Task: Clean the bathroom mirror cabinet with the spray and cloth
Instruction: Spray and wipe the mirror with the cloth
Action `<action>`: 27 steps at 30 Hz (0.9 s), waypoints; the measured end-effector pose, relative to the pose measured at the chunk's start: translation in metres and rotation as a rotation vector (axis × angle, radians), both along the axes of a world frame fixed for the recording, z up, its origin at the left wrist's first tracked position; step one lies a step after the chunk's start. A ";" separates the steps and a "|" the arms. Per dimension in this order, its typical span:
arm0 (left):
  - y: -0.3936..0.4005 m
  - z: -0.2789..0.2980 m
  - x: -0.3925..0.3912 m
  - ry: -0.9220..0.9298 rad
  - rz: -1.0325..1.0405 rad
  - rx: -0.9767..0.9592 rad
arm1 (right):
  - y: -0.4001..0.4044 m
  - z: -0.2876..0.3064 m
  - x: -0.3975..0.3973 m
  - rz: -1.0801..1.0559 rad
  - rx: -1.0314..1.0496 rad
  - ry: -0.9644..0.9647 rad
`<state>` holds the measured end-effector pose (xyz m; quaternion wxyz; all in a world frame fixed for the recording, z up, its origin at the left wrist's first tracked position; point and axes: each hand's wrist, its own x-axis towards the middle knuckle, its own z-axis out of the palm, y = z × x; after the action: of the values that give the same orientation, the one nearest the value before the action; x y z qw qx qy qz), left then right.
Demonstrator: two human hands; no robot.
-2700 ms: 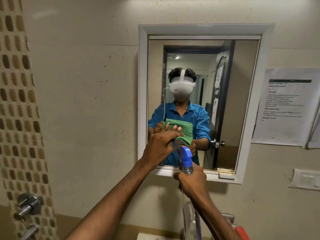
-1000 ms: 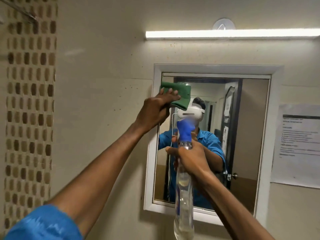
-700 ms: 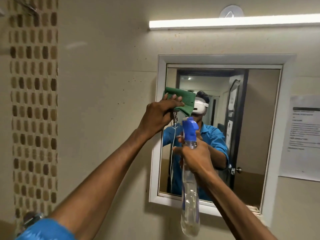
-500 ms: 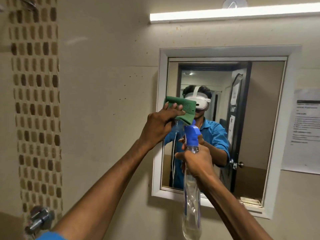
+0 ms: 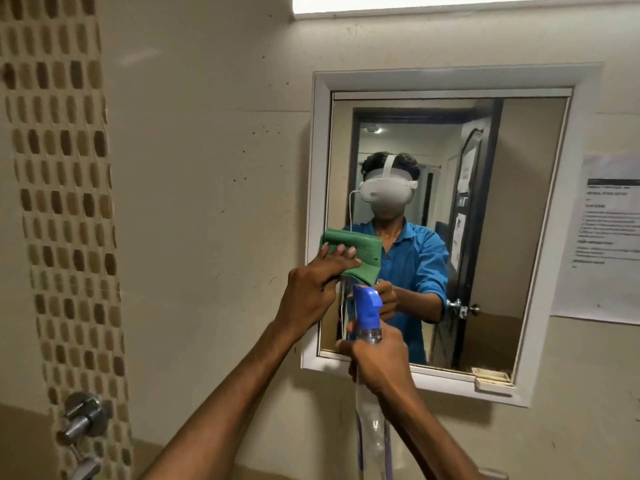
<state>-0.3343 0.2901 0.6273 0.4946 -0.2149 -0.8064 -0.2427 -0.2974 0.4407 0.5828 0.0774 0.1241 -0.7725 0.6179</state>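
The white-framed mirror cabinet [image 5: 533,237] hangs on the beige wall ahead. My left hand [image 5: 311,292] presses a folded green cloth [image 5: 360,252] against the glass near its left edge, about halfway down, fingers spread over the cloth. My right hand [image 5: 375,358] grips the neck of a clear spray bottle [image 5: 372,431] with a blue trigger head [image 5: 367,308], held upright just below the cloth in front of the mirror's lower left part. The mirror reflects a person in a blue shirt.
A printed paper sheet [image 5: 609,237] is stuck to the wall right of the cabinet. Chrome tap fittings [image 5: 83,419] stick out of the mosaic tile strip [image 5: 65,202] at the lower left. A tube light [image 5: 450,3] runs above the mirror.
My left hand has slid the cloth down the left side of the mirror from near the top corner to mid-height. The bottle stayed in my right hand; my view tilted downward.
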 end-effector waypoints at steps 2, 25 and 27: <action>0.002 -0.015 0.003 -0.023 -0.013 0.020 | 0.000 -0.016 0.004 -0.037 0.002 -0.037; 0.017 -0.154 0.022 -0.169 0.102 0.088 | 0.012 -0.111 0.022 -0.057 0.170 -0.248; 0.023 -0.161 0.022 -0.146 0.144 0.129 | 0.018 -0.116 0.029 -0.033 0.152 -0.246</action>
<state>-0.3124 0.3134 0.4666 0.4633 -0.1059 -0.8365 -0.2727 -0.2688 0.4592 0.4663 -0.0174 0.0403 -0.8228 0.5666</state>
